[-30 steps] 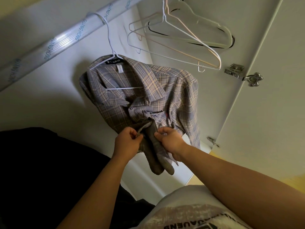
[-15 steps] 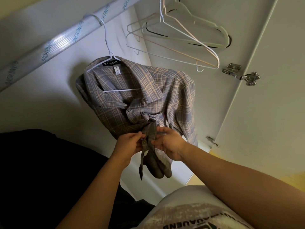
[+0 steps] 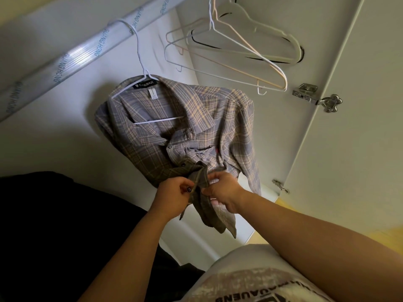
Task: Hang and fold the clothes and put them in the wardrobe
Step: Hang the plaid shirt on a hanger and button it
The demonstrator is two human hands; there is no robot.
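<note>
A grey and yellow plaid shirt (image 3: 196,118) hangs on a white wire hanger (image 3: 141,68) from the wardrobe rail (image 3: 65,59). Its upper buttons are closed. My left hand (image 3: 174,192) pinches the left front edge of the shirt, with a dark button at my fingertips. My right hand (image 3: 222,190) pinches the right front edge next to it. The two edges meet between my hands, and the shirt's lower part dangles below them.
Several empty wire hangers (image 3: 229,55) hang on the rail to the right. The white wardrobe door (image 3: 349,149) with metal hinges (image 3: 316,99) stands open on the right. Dark clothing (image 3: 54,225) fills the lower left.
Both hands have shifted slightly along the shirt front and drawn its two edges together. The button now sits at my left fingertips. The hanging lower part has swung a little.
</note>
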